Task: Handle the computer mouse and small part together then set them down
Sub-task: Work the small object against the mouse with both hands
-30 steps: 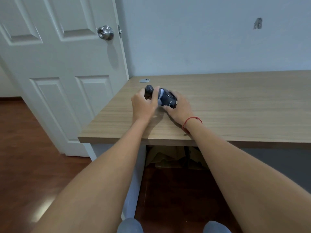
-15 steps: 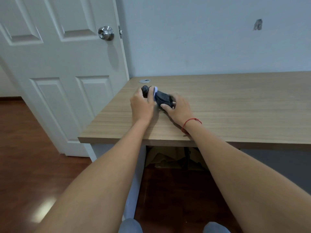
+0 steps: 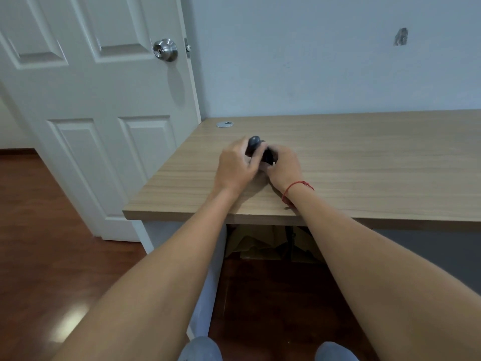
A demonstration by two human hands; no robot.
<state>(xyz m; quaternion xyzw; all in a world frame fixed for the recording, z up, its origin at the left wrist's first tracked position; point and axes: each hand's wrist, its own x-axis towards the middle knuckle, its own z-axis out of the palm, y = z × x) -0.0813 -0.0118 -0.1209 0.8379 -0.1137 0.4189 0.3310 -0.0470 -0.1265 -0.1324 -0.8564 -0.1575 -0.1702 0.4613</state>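
A dark computer mouse (image 3: 268, 155) sits between both hands just above the wooden desk (image 3: 364, 162), mostly hidden by fingers. My right hand (image 3: 282, 166) grips its right side. My left hand (image 3: 238, 166) closes on a small dark rounded part (image 3: 253, 144) pressed against the mouse's left end. I cannot tell whether the part is attached to the mouse or only held against it.
A small silver disc (image 3: 225, 124) lies at the desk's back-left corner. A white door (image 3: 99, 105) with a metal knob (image 3: 165, 49) stands to the left. Cardboard (image 3: 260, 246) lies under the desk. A wall runs behind.
The mouse has turned between my hands, and its pale underside no longer shows. My left hand has closed further over the small part. Both hands stay at the same spot on the desk.
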